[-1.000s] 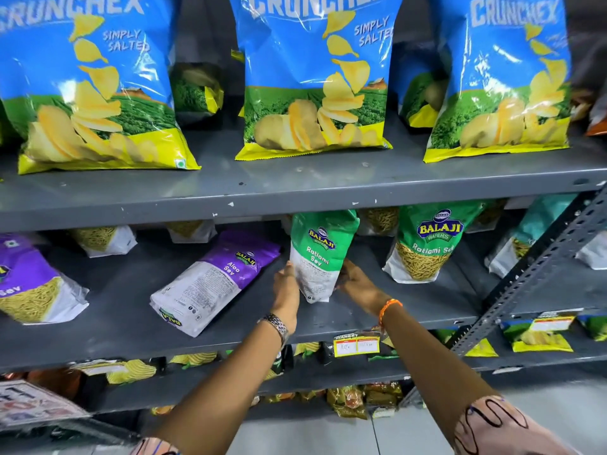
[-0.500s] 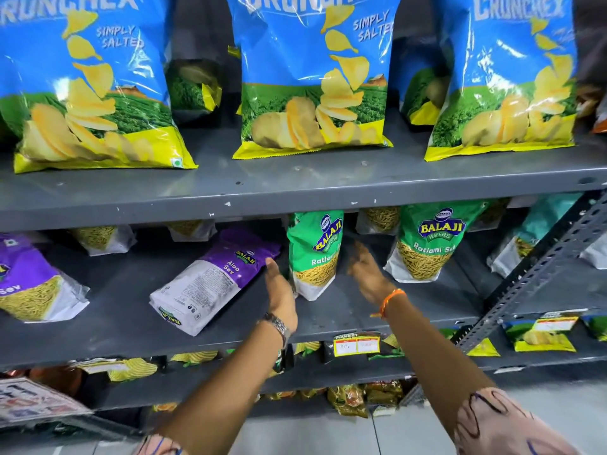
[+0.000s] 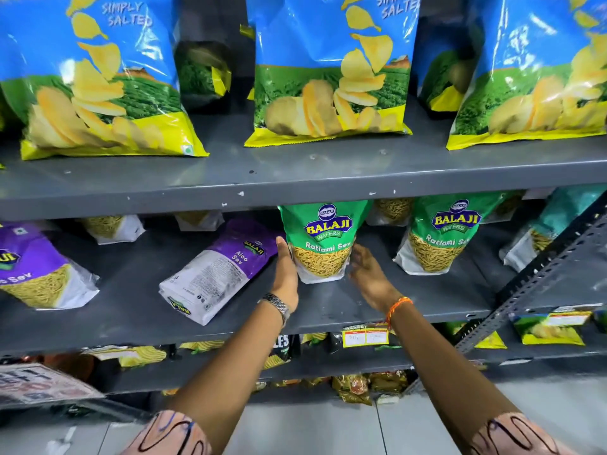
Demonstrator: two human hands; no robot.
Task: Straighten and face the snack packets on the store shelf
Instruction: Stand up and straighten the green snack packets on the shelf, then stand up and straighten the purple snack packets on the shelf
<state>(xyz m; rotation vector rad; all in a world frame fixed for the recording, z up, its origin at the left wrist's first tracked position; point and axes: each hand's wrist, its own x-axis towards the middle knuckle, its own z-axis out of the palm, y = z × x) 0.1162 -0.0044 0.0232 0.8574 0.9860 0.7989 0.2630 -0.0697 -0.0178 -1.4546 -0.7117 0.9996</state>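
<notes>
A green Ratlami Sev packet (image 3: 323,239) stands upright and faces front on the middle shelf (image 3: 328,310). My left hand (image 3: 285,274) lies flat against its left edge, fingers straight. My right hand (image 3: 369,274) is spread just to its right, fingertips near the lower corner; contact is unclear. A purple Aloo Sev packet (image 3: 218,269) lies flat and skewed to the left of my left hand. A second green Ratlami Sev packet (image 3: 438,239) stands to the right. Another purple packet (image 3: 39,274) leans at the far left.
Three big blue chip bags (image 3: 330,70) stand on the top shelf. More sev packets sit at the back of the middle shelf. A slanted perforated metal strut (image 3: 538,284) crosses at the right. Lower shelves hold small packets and a price tag (image 3: 364,336).
The green packet, tilted and gripped by both hands a second ago, was set upright facing front. Both hands let go and now flank it with fingers spread.
</notes>
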